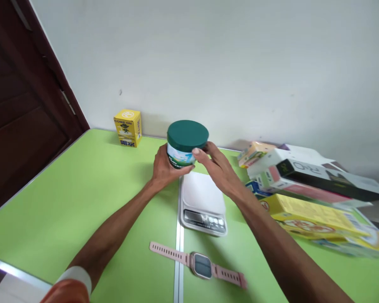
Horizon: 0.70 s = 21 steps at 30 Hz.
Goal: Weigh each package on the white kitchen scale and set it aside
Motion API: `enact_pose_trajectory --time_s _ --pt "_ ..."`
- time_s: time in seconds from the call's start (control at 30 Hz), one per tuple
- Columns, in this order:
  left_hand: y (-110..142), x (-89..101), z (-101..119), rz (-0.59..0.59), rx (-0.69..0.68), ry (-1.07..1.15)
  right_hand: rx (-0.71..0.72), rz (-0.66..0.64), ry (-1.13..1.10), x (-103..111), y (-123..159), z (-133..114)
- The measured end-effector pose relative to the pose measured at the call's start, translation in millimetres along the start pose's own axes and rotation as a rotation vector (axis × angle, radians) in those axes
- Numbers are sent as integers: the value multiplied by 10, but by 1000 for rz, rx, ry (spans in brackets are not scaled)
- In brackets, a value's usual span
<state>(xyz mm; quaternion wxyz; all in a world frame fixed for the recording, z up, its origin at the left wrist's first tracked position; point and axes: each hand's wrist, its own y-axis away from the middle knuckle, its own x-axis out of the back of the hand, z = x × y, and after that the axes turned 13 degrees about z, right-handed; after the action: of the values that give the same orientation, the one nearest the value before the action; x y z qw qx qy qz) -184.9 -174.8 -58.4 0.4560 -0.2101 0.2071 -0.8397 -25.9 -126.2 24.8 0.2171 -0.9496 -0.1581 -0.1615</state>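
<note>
A round jar (180, 156) with a wide dark green lid is held up between my two hands, above the far end of a white digital kitchen scale (204, 195). My left hand (164, 167) wraps round the jar's lower left side, thumb along its base. On the other side, my right hand (215, 166) grips the jar with the thumb at the lid's lower edge; its other fingers are partly hidden behind. The scale lies flat with its dark display facing me. Nearer to me, a smartwatch (202, 265) with a pink strap lies stretched out.
A yellow box (128, 128) stands by the wall at the back left. Several product boxes, among them a black one (328, 174) and a long yellow one (312, 216), are piled on the right. The green table (66, 202) has a metal seam down its middle.
</note>
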Motion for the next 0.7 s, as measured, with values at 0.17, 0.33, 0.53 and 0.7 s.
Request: enact_pose_trajectory --time_s 0.17,0.33,0.53,0.7 --pt "434 -52 431 -225 48 75 -44 81 81 435 397 56" --pt "671 -96 467 -297 65 26 -109 97 71 564 637 217" --pt "750 -116 360 -327 25 -18 -144 99 3 534 776 353" --pt "745 -83 292 -383 -12 5 -155 99 -36 508 832 424"
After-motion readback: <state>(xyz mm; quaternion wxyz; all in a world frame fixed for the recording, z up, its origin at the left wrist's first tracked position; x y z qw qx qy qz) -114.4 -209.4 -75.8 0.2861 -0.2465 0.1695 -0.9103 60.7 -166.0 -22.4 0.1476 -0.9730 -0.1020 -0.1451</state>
